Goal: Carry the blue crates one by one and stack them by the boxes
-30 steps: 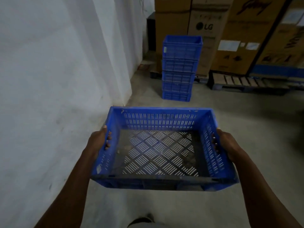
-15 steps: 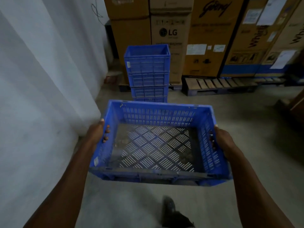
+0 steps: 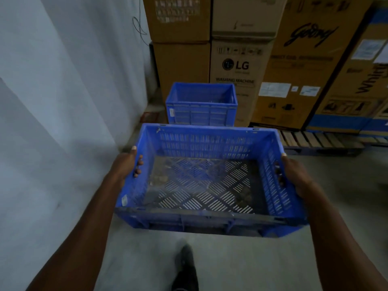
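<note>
Head view gives us a grey concrete floor (image 3: 241, 259), a pale wall (image 3: 63, 101) on the left and tall cardboard boxes (image 3: 237, 66) ahead, some resting on a wooden pallet (image 3: 319, 139). We see the carried blue crate (image 3: 207, 143) held level above the floor, just short of the stacked blue crate (image 3: 201, 110) that stands against the boxes. Our left hand (image 3: 127, 164) grips its left wall, fingers curled in through the handle slot; our right hand (image 3: 294, 173) clasps the right wall likewise. The crate is rigid plastic, rectangular, with slotted walls and a diamond-lattice bottom, dusty and scuffed. A dark shoe (image 3: 185, 267) shows below.
</note>
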`<action>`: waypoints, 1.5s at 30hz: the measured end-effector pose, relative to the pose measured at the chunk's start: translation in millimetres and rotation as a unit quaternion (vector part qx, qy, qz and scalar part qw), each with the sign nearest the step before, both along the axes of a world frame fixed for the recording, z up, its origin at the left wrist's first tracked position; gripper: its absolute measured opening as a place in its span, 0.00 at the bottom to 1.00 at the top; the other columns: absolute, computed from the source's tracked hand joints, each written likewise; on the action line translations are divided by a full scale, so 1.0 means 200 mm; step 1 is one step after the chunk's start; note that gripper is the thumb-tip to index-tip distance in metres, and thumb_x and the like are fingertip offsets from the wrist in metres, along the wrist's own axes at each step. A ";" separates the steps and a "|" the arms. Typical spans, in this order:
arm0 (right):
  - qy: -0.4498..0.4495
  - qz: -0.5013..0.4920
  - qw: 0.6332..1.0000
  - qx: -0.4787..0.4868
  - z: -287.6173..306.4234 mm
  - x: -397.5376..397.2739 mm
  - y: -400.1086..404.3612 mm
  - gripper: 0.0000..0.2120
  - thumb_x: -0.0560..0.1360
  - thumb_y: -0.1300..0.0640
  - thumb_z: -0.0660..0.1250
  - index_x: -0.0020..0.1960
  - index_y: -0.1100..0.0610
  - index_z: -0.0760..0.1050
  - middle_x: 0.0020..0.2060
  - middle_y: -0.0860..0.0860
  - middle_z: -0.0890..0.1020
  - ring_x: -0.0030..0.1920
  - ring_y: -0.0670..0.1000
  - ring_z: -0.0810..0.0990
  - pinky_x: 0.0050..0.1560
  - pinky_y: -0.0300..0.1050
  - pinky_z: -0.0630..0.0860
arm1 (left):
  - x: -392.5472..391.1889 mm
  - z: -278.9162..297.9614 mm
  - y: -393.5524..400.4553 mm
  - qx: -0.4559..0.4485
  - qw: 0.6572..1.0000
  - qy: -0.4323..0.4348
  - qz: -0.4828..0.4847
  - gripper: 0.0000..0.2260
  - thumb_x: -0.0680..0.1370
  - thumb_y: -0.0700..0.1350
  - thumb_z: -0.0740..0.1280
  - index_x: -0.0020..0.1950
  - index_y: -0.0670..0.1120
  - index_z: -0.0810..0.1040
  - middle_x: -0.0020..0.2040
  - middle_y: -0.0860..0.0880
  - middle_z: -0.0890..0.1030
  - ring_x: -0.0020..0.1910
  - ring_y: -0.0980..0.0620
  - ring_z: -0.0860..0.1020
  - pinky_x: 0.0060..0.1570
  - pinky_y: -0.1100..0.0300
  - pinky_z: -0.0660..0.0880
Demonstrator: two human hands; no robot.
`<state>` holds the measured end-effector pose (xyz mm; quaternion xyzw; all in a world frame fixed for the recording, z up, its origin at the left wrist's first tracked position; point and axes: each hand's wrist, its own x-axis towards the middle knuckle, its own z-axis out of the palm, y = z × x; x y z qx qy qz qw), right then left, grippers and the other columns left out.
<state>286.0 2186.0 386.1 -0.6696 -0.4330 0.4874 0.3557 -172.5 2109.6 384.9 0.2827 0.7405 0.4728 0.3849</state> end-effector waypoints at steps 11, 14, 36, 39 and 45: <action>0.018 -0.043 0.998 0.041 0.22 -0.33 1.33 0.22 0.83 0.43 0.57 0.54 0.62 0.76 0.39 0.58 0.78 0.29 0.52 0.72 0.28 0.46 0.69 | -0.38 0.27 1.44 0.044 0.998 0.031 -0.036 0.18 0.83 0.55 0.58 0.47 0.42 0.77 0.39 0.46 0.77 0.20 0.55 0.70 0.20 0.65 0.65; 0.017 -0.044 0.998 0.039 0.28 -0.38 1.68 0.22 0.82 0.42 0.58 0.54 0.61 0.77 0.40 0.57 0.79 0.32 0.52 0.74 0.30 0.47 0.72 | -0.45 0.33 1.80 0.053 0.997 0.034 -0.042 0.17 0.83 0.55 0.59 0.48 0.42 0.77 0.38 0.47 0.78 0.23 0.52 0.69 0.22 0.63 0.66; 0.040 -0.009 0.998 -0.037 0.18 -0.77 3.60 0.21 0.82 0.41 0.56 0.52 0.59 0.74 0.36 0.53 0.75 0.30 0.50 0.70 0.28 0.44 0.69 | -0.84 0.22 3.60 0.026 0.998 0.019 -0.052 0.19 0.83 0.56 0.58 0.43 0.43 0.74 0.35 0.47 0.74 0.26 0.50 0.68 0.26 0.59 0.64; 0.028 -0.014 0.998 -0.046 0.17 -0.80 3.72 0.22 0.81 0.40 0.56 0.52 0.58 0.75 0.37 0.53 0.76 0.31 0.50 0.71 0.30 0.45 0.70 | -0.88 0.20 3.74 0.013 0.998 0.008 -0.058 0.18 0.83 0.56 0.58 0.43 0.43 0.73 0.35 0.46 0.73 0.26 0.50 0.67 0.24 0.61 0.64; 0.008 -0.025 0.998 -0.049 0.09 -0.82 3.85 0.22 0.81 0.40 0.55 0.52 0.58 0.75 0.37 0.53 0.76 0.31 0.50 0.71 0.30 0.45 0.71 | -0.87 0.13 3.91 -0.013 0.997 0.008 -0.070 0.18 0.84 0.55 0.55 0.41 0.45 0.70 0.34 0.47 0.71 0.27 0.50 0.66 0.21 0.64 0.63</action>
